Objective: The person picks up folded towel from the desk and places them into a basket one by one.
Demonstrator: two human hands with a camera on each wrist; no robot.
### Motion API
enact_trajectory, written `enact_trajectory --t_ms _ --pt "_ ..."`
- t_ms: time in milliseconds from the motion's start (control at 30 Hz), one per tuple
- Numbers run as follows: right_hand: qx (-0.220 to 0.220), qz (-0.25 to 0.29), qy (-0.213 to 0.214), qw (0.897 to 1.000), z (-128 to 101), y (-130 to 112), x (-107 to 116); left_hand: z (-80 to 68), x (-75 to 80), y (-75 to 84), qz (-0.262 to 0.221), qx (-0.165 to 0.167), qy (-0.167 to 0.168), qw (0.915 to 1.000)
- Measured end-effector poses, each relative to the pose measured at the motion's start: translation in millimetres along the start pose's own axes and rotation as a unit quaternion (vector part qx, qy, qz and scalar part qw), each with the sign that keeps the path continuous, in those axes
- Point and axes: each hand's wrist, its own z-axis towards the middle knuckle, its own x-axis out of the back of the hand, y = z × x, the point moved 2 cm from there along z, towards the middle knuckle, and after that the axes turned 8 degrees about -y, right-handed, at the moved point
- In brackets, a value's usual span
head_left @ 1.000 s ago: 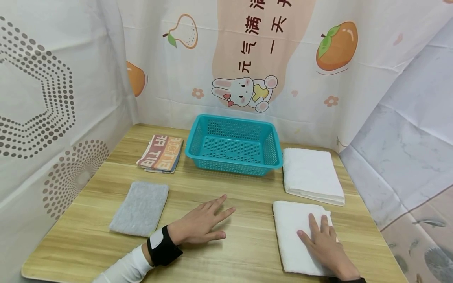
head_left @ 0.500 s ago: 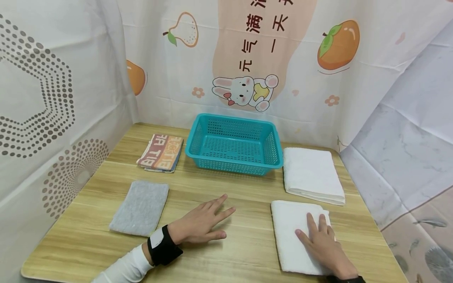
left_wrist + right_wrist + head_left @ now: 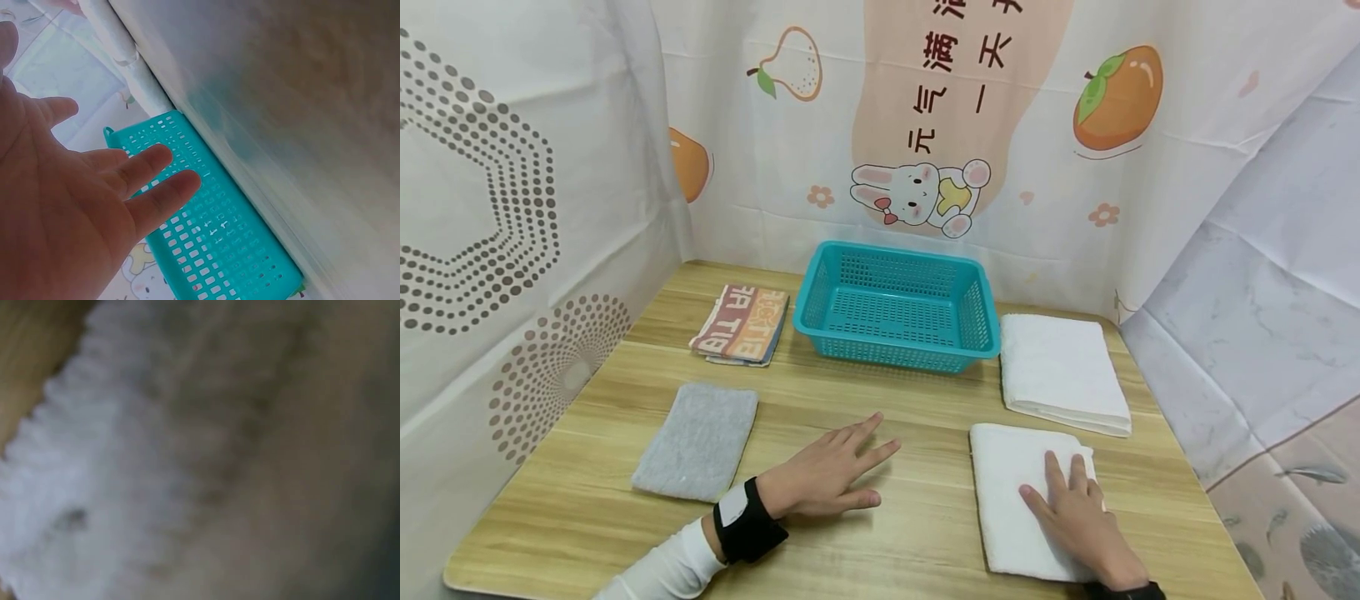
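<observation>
My right hand (image 3: 1078, 517) rests with spread, straight fingers on top of a folded white towel (image 3: 1011, 500) at the table's front right. In the right wrist view that white towel (image 3: 69, 481) fills much of the picture, close up and blurred. My left hand (image 3: 823, 473) is over the middle of the table, fingers extended and apart, holding nothing. The left wrist view shows the left hand (image 3: 69, 194) with its palm visible and the teal basket (image 3: 219, 212) beyond the fingertips. A folded grey towel (image 3: 700, 442) lies left of the left hand.
Toward the back of the wooden table (image 3: 880, 408) stands the teal plastic basket (image 3: 898, 358), nothing inside it. Another folded white towel (image 3: 1063, 367) lies right of it, and a folded patterned towel (image 3: 741, 325) to its left. Printed curtains (image 3: 760, 183) hang behind and at the sides.
My right hand and the white towel under it have slid slightly to the left across the table. The left hand has stayed in place.
</observation>
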Motion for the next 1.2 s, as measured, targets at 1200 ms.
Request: enact_trajectory --t_ms 1200 --pt "-0.005 0.014 -0.007 1.0 5.8 -21.4 -3.9 -1.5 0.0 -0.1 -0.004 -0.006 0.006 1.0"
